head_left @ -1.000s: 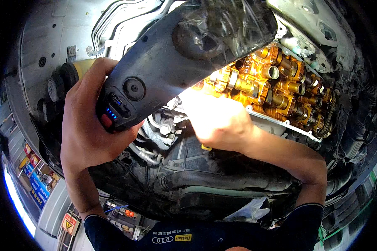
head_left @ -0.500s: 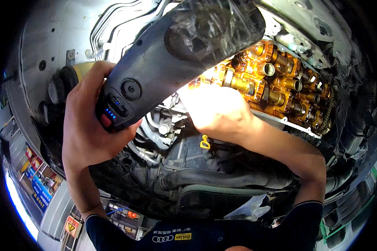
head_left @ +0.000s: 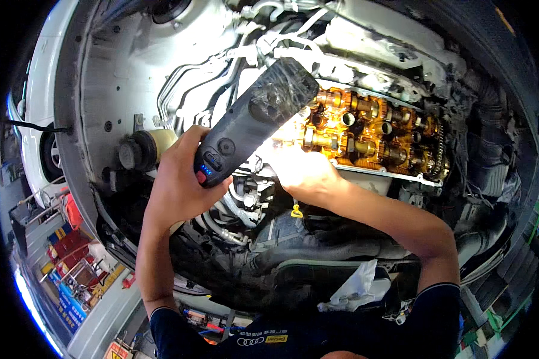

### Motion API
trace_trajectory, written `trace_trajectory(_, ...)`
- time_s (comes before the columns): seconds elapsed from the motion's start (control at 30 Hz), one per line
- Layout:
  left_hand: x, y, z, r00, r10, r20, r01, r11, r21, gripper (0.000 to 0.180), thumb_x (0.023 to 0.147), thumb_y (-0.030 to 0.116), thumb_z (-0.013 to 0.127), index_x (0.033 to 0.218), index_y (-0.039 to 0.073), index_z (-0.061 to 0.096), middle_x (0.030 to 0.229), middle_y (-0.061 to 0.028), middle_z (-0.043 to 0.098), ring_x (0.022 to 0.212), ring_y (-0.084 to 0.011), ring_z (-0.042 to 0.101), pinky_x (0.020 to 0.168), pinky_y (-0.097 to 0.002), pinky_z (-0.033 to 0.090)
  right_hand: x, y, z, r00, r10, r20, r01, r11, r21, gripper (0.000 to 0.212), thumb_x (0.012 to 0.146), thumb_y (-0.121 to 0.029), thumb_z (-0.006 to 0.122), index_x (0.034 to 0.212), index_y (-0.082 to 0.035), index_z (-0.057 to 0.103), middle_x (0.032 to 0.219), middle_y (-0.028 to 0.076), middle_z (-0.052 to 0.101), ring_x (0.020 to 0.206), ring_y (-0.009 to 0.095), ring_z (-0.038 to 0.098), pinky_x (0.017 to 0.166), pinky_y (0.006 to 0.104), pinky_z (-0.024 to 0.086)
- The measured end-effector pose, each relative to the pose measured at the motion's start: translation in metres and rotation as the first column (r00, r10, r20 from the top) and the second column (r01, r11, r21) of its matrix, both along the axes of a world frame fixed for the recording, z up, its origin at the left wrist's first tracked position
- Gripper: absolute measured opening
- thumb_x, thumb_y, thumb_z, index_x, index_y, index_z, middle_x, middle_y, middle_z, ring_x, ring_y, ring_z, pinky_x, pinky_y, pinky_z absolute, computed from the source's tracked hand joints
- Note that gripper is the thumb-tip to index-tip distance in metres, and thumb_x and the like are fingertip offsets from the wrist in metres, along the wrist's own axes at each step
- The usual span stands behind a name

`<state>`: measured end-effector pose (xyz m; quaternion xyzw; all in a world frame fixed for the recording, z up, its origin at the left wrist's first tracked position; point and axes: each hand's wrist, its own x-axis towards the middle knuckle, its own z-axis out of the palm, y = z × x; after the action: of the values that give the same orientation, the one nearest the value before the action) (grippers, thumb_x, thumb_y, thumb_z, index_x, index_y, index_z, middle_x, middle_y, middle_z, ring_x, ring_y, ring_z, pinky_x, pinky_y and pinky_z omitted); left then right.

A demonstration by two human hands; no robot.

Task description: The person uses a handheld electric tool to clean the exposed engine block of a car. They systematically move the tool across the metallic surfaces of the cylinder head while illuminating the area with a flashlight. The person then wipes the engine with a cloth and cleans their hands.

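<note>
My left hand (head_left: 179, 188) is closed around the lower end of a black handheld work light (head_left: 245, 128), with a red button and small blue lights by its base. The lamp slants up to the right over the engine, its scuffed far end wrapped in clear film. Beneath its glow my right hand (head_left: 308, 179) reaches to the left end of the open cylinder head (head_left: 365, 134), where camshafts and oily, amber-coloured parts show. Glare and the lamp hide its fingertips, so its grip cannot be made out. A yellow dipstick handle (head_left: 296, 211) stands just below that hand.
Hoses and metal pipes (head_left: 236, 206) run below the lamp. A timing chain (head_left: 442, 146) lies at the head's right end. A crumpled white cloth or paper (head_left: 356, 290) rests at the front edge near my body. A cap-topped reservoir (head_left: 139, 149) sits left of my left hand.
The view has drawn back, so the lamp and hands look smaller and more of the engine bay shows. My left hand still grips the lamp; my right hand stays at the cylinder head's left end.
</note>
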<state>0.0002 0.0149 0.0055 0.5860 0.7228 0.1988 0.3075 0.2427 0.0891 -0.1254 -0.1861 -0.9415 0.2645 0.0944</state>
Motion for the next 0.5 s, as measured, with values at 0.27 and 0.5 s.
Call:
trace_trajectory(0.27,0.001,0.003,0.011,0.999,-0.038,0.031,0.037,0.999,0.026,0.054,0.073,0.015,0.086,0.117,0.001,0.058,0.095,-0.0212,0.066,0.087,-0.0420,0.066,0.079,-0.0441,0.053,-0.003,-0.011,0.004,0.986,-0.049,0.157,0.040,0.997,0.064,0.043,0.081,-0.016,0.067,0.121,0.000,0.070,0.099,0.013,0.070,0.082,0.027,0.070,0.066,0.0375,0.061)
trace_trajectory(0.5,-0.002,-0.006,0.013,0.999,-0.037,0.004,0.037,0.999,0.032,0.063,0.072,0.017,0.088,0.123,-0.001,0.057,0.098,-0.0238,0.067,0.093,-0.0429,0.068,0.085,-0.0445,0.053,-0.002,-0.021,0.014,0.973,-0.048,0.224,0.031,0.997,0.077,0.049,0.081,-0.013,0.066,0.128,0.000,0.067,0.095,0.012,0.072,0.089,0.026,0.072,0.073,0.0366,0.061)
